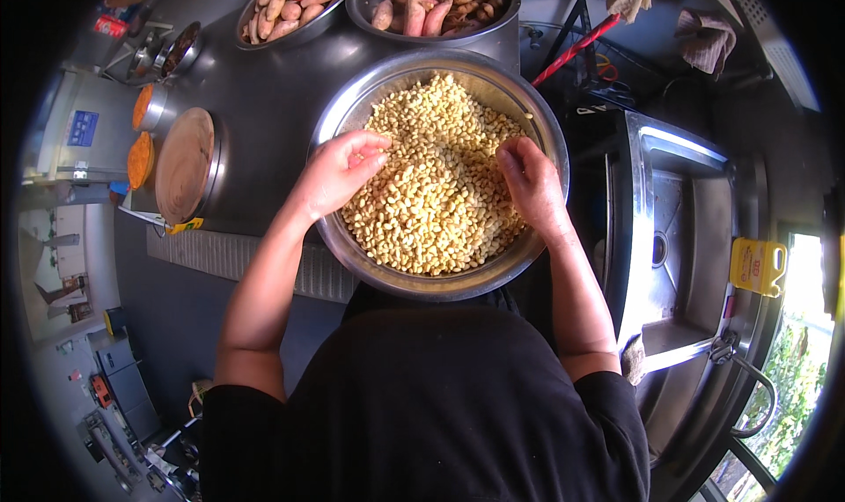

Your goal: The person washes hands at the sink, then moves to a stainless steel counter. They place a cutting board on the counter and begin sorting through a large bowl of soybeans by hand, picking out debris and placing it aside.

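A wide stainless steel bowl point(441, 288) stands before me, heaped with pale yellow soaked beans point(436, 205) that look like soybeans. My left hand point(346, 172) is over the bowl's left side, palm turned inward and fingers half curled towards the thumb. Small yellowish bits show inside its curl, though whether it grips them is unclear. Over the right side of the heap, my right hand point(531, 181) has its fingers bent in and the thumb against them. What lies inside that hand is hidden. One loose bean clings to the bowl's inner wall at the upper right.
Two metal basins of sweet potatoes, one at the left point(294, 13) and one at the right point(436, 10), stand at the table's far side. A round wooden board point(186, 165) lies left on the dark metal table point(264, 106). To the right are a steel sink point(673, 238) and a yellow jug point(758, 266).
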{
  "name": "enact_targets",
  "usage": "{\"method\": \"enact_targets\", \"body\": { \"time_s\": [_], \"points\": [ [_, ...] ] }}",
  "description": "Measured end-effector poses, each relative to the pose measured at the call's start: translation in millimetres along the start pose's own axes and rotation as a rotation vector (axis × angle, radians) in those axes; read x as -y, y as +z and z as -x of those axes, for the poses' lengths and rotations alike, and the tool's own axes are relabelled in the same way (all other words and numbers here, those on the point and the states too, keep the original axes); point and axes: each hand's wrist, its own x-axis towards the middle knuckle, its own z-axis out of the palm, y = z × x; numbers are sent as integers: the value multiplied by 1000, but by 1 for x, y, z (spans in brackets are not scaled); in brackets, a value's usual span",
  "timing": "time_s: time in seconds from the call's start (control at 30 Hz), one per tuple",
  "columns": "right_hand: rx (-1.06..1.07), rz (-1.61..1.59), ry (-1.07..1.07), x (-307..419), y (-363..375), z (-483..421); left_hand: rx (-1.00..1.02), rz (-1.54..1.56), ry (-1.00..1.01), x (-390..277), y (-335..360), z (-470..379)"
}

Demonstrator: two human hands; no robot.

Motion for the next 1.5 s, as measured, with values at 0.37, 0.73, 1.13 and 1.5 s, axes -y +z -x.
{"method": "enact_targets", "body": {
  "time_s": [0.37, 0.73, 1.13, 1.5],
  "points": [
    [59, -42, 104, 13, 0, 1, 16, -245, 111, -7, 20, 27],
    [81, -68, -112, 21, 5, 6, 76, -487, 374, -21, 32, 56],
    [443, -159, -281, 50, 3, 31, -43, -373, 329, -9, 32, 47],
    [436, -225, -130, 32, 30, 31, 71, 664, -57, 1, 4, 42]
  ]
}}
